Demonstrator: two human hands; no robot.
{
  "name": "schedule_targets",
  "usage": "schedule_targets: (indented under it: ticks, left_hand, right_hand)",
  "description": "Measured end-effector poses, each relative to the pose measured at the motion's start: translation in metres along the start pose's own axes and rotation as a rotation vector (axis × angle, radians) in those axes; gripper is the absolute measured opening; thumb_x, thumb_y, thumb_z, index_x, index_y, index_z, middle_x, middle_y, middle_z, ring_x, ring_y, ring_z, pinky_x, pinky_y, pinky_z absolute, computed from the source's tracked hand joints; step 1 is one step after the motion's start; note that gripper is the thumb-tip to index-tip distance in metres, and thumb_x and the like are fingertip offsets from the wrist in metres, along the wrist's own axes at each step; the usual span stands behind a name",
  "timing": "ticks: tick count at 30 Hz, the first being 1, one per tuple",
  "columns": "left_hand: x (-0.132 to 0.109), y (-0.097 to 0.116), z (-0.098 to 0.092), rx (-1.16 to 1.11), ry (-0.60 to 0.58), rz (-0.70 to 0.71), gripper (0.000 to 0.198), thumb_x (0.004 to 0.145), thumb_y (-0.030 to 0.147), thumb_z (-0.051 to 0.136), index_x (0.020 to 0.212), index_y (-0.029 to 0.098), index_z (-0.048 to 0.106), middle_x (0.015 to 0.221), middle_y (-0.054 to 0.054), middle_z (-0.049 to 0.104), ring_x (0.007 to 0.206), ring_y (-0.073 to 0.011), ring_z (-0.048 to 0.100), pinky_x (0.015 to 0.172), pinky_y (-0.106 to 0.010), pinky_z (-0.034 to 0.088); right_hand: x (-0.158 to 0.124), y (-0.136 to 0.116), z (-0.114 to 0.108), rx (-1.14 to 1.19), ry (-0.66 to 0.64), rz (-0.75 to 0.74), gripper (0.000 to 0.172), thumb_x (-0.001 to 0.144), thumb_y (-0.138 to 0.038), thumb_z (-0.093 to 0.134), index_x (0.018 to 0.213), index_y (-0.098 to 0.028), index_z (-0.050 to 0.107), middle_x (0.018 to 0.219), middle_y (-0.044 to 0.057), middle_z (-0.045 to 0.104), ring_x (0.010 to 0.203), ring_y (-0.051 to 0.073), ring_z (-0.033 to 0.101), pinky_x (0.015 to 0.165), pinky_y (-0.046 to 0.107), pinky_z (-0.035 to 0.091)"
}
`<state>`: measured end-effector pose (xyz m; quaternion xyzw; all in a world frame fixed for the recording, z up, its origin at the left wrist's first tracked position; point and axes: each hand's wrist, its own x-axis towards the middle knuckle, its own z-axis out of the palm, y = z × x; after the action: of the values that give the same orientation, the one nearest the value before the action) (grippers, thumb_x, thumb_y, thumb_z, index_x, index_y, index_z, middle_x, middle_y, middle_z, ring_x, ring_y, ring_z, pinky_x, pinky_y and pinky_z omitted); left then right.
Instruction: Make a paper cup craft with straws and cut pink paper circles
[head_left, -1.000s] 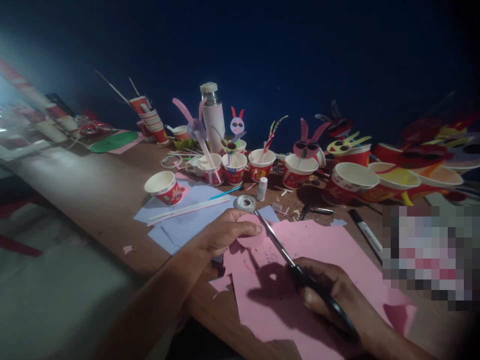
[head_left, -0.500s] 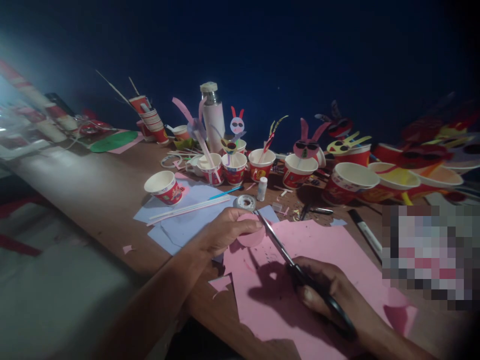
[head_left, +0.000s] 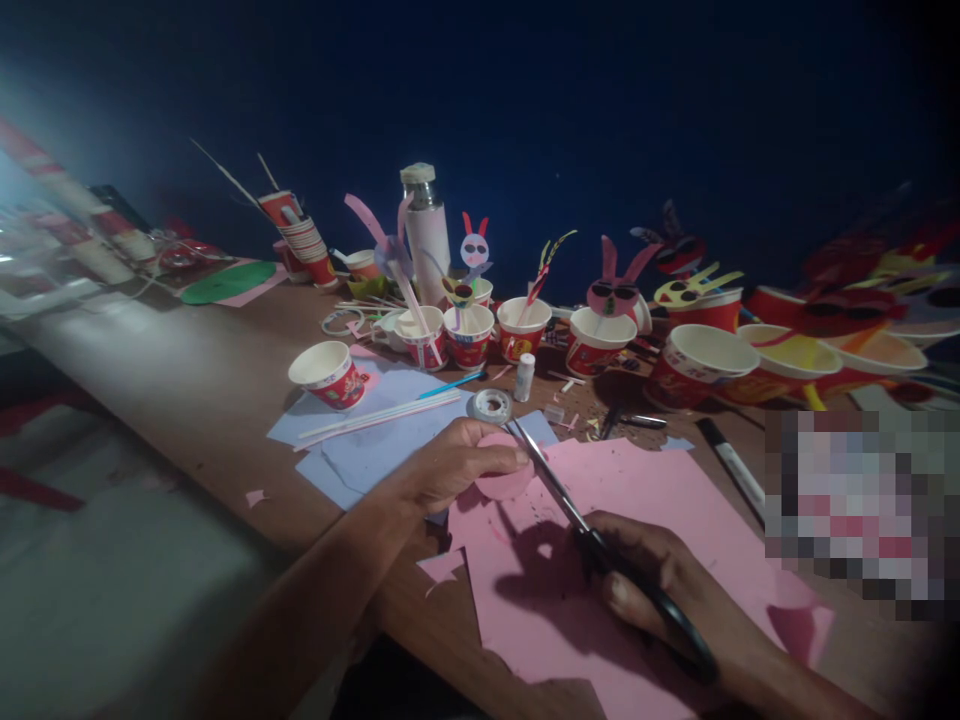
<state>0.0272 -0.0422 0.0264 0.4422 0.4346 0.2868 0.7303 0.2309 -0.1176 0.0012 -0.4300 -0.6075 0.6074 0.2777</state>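
Between the thumb and fingers of my left hand [head_left: 457, 464] is a small round pink paper piece [head_left: 506, 482]. My right hand [head_left: 667, 590] grips black-handled scissors [head_left: 555, 480], their blades pointing up and left beside the edge of the round piece. Both hands are over a large pink sheet [head_left: 555, 610] with uneven edges. Blue paper [head_left: 349, 465] lies to the left of the sheet, with white straws [head_left: 382, 415] and a blue stick on it. A tape roll [head_left: 491, 405] sits just beyond my left hand.
A paper cup [head_left: 328, 375] stands on the blue paper. Behind are several cups with paper rabbit faces [head_left: 613, 297], a flask [head_left: 427, 245] and a small white bottle [head_left: 525, 377]. A marker [head_left: 731, 467] lies right; paper scraps [head_left: 441, 567] lie near the front edge.
The round pink piece and the fingers of my left hand have shifted very slightly right and down. My right hand and the scissors have hardly moved.
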Motion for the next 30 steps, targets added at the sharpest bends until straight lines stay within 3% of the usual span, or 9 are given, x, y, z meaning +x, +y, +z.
schedule_targets:
  ticks: [18,30]
  left_hand:
    - [-0.0008,0.0003,-0.0009,-0.013,-0.014,-0.002,0.012,0.062,0.021,0.068,0.065,0.01,0.065,0.056,0.0,0.061,0.045,-0.0061,0.052,0.044,-0.016,0.039]
    - [-0.0005,0.0005,-0.0029,0.062,0.001,-0.04,0.017,0.06,0.025,0.067,0.065,0.01,0.064,0.054,0.0,0.059,0.041,-0.0068,0.049,0.039,-0.017,0.035]
  right_hand:
    - [0.0005,-0.0008,-0.0003,0.011,-0.009,0.081,0.038,0.068,-0.055,0.057,0.071,-0.019,0.047,0.05,-0.005,0.038,0.041,0.008,0.033,0.036,0.02,0.028]
    - [-0.0001,0.004,0.0,-0.004,-0.005,0.026,0.037,0.069,-0.054,0.056,0.073,-0.019,0.049,0.054,-0.004,0.04,0.046,0.009,0.033,0.038,0.019,0.027]
